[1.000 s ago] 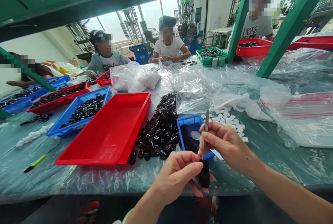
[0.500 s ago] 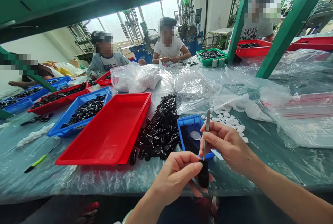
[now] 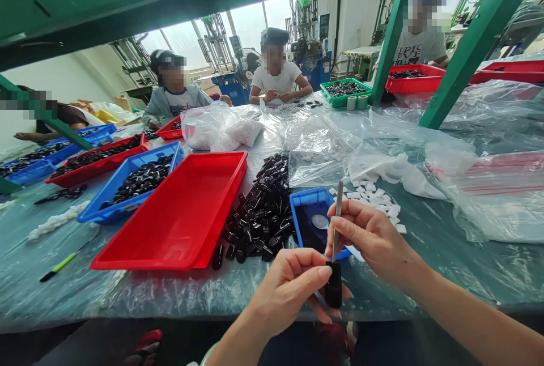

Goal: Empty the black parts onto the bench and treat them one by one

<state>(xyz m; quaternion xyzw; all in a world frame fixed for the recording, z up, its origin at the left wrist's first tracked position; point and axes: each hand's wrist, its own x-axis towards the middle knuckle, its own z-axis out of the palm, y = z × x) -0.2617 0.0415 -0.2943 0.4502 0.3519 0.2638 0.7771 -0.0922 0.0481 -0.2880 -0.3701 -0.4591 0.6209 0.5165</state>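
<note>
Near the table's front edge, my left hand (image 3: 293,281) is closed on a small glossy black plastic part (image 3: 334,289), rounded at its lower end. My right hand (image 3: 365,233) pinches a pair of metal tweezers (image 3: 338,213), held nearly upright. Their lower tip meets the top of the black part; whether it goes inside is hidden. Just behind my hands is a small blue tray (image 3: 297,221) with a dark bottom and a round translucent piece (image 3: 319,221) in it. White square pads (image 3: 385,200) lie scattered to its right. A heap of black parts (image 3: 263,213) lies left of the tray.
A red tray (image 3: 170,213) lies left of the heap, beside a blue tray of black parts (image 3: 144,176). A green-handled tool (image 3: 63,266) rests at the left. Plastic bags (image 3: 501,184) cover the right side. Green posts (image 3: 467,54) rise from the table. Several co-workers sit across it.
Hardly anything differs. Both hands keep the same hold on the black part and the tweezers, and the view has shifted very slightly.
</note>
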